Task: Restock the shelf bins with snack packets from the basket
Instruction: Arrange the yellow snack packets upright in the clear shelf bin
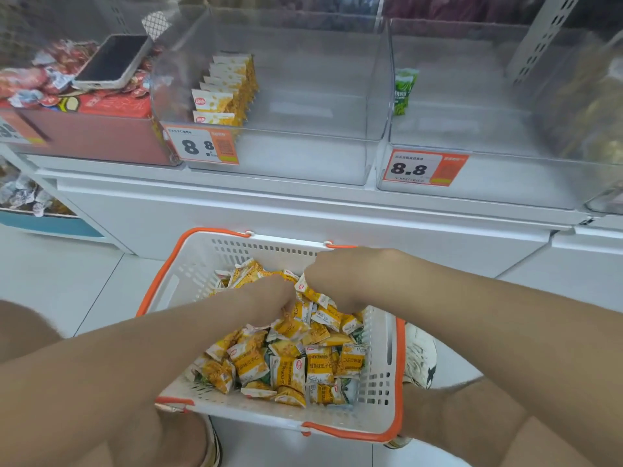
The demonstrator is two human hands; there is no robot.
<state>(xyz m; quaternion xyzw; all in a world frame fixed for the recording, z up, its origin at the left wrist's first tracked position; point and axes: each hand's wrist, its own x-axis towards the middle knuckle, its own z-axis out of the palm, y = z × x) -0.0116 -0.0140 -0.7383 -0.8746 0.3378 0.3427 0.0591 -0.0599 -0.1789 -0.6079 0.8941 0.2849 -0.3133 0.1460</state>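
The left hand (269, 293) and right hand (325, 276) were side by side, dug into the yellow packets (290, 362) in the basket (379, 392), their grip hidden; I judged gathering underway, next lifting a handful to the half-empty bin (303, 133).

A white basket (188, 281) with orange handles sits on the floor, heaped with yellow snack packets (286, 369); the left hand (269, 293) and right hand (332, 274) are both dug into the pile at the basket's far end, close together, fingers hidden. Up beyond the basket a clear bin (303, 106) holds a short upright row (224, 85) of packets at its left side, and the next bin (472, 112), up and right of the basket, has one green packet (404, 92). Up and left of the basket, a phone (113, 60) lies on red packets (30, 79).
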